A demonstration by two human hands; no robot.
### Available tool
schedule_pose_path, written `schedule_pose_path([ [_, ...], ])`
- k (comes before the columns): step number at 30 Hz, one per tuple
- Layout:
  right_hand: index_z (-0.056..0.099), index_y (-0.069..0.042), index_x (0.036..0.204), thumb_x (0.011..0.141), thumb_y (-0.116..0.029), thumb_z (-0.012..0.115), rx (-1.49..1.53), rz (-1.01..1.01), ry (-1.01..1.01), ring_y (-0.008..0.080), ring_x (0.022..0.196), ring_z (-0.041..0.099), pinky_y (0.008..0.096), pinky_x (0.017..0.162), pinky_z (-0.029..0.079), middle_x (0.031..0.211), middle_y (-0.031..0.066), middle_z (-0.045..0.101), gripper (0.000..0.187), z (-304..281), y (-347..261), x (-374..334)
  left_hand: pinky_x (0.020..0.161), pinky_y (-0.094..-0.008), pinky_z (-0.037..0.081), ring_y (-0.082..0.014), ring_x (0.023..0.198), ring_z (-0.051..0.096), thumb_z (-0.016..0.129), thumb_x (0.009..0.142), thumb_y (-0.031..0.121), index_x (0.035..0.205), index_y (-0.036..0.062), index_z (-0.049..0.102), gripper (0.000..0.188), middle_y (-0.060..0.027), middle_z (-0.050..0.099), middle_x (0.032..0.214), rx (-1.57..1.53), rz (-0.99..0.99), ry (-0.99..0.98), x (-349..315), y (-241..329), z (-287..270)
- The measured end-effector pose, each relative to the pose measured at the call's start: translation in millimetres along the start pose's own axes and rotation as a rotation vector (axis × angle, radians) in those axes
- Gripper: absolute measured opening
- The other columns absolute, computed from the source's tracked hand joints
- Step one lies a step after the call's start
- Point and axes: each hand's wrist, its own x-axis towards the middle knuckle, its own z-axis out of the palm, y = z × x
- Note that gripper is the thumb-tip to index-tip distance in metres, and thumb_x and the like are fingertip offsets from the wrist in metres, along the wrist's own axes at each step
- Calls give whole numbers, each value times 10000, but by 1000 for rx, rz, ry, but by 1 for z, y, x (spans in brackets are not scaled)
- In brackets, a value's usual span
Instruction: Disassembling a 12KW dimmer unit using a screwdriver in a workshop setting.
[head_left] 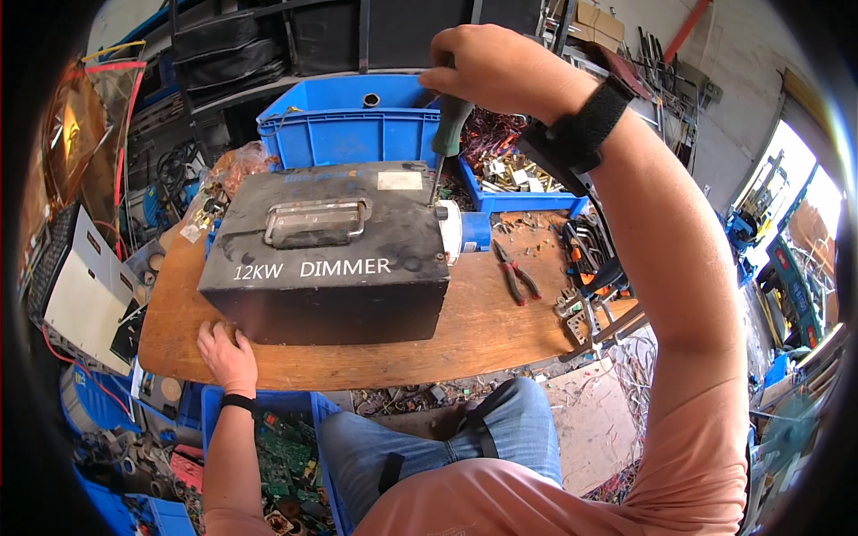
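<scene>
Your right hand (487, 67) has its grip wrapped round the screwdriver (452, 127), shaft down at the black box's (329, 293) far right corner; your left hand (231, 360), empty, fingers loosely parted, rests on the surface (375, 364) beside it.

Wooden table (487, 322) with black box (326, 255) and red-handled pliers (508, 265).

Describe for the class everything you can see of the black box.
The box is black, apparently metal, scuffed and dusty, with white lettering, a pale label and a handle on top. It looks closed and rests flat on the table. The right hand holds a screwdriver, its tip apparently touching the top near the right edge.
</scene>
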Motion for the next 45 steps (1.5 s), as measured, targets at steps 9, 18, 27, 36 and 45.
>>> schedule_pose_path([
  [9, 659, -14, 1016, 801, -349, 661, -54, 103, 8, 324, 866, 651, 375, 788, 512, 914, 193, 667, 399, -6, -11, -5, 1002, -460, 339, -378, 1183, 416, 636, 804, 147, 1079, -30, 561, 337, -215, 455, 1266, 4, 4, -1, 1, 3, -2],
  [18, 645, -13, 1024, 835, -349, 650, 132, -70, -55, 309, 835, 647, 365, 744, 509, 938, 176, 660, 386, -18, -5, -15, 1003, -459, 341, -378, 1184, 414, 637, 805, 152, 1078, -27, 559, 336, -214, 453, 1266, 20, -1, -8, 0, 1, -1],
  [27, 647, -16, 1042, 820, -306, 628, 162, -71, 9, 322, 841, 646, 377, 776, 507, 910, 192, 667, 365, -9, 3, -13, 998, -463, 343, -379, 1177, 417, 642, 798, 147, 1082, -23, 558, 341, -211, 453, 1263, 12, 11, 4, 0, 0, 0],
  [36, 611, -8, 1078, 809, -294, 654, 90, -25, -29, 294, 833, 655, 347, 772, 514, 896, 176, 668, 394, -10, 4, -10, 998, -460, 342, -381, 1180, 415, 639, 801, 146, 1078, -22, 563, 333, -211, 453, 1267, 10, 2, -2, 0, 0, 0],
  [45, 596, -14, 1117, 818, -334, 666, 178, -88, -46, 316, 876, 651, 365, 772, 511, 968, 188, 662, 443, -16, 1, -15, 991, -465, 350, -387, 1175, 421, 639, 803, 141, 1076, -28, 559, 332, -215, 458, 1263, 9, 4, 11, 0, 0, 1],
])
